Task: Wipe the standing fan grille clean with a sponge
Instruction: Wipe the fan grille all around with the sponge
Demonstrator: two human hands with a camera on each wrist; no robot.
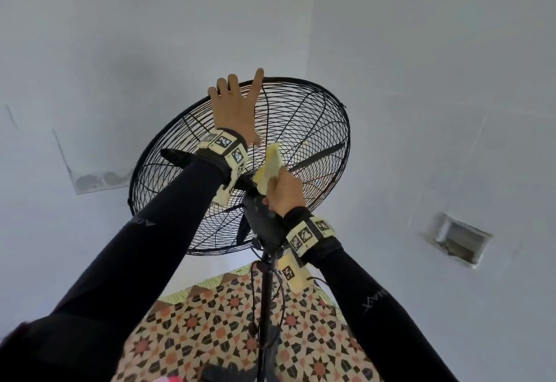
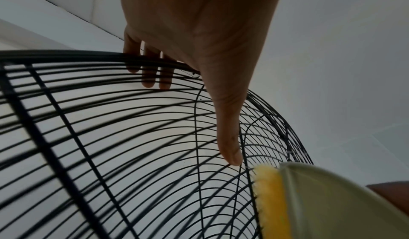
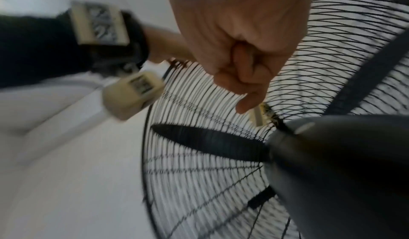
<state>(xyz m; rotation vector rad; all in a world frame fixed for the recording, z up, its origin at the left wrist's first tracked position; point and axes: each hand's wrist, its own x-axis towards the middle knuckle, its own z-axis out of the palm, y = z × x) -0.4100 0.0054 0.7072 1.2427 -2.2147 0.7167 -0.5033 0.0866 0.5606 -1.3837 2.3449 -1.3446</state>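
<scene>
I see the black standing fan from behind, its wire grille (image 1: 301,128) tilted up toward a pale wall. My left hand (image 1: 234,107) is on the grille's top rim; three fingers (image 2: 150,74) hook over the rim and the thumb lies straight along the wires. My right hand (image 1: 284,192) grips a yellow sponge (image 1: 270,167) with a pale backing and presses it on the rear grille just above the dark motor housing (image 1: 264,222). The sponge's yellow edge (image 2: 272,199) touches the wires. In the right wrist view a corner of the sponge (image 3: 258,116) shows under curled fingers (image 3: 241,67).
Black blades (image 3: 205,141) stand still behind the wires. The fan pole (image 1: 266,306) with a loose cable (image 1: 254,300) goes down to a patterned tile floor (image 1: 210,321). Plain walls surround the fan; a small recessed box (image 1: 457,238) is in the wall at right.
</scene>
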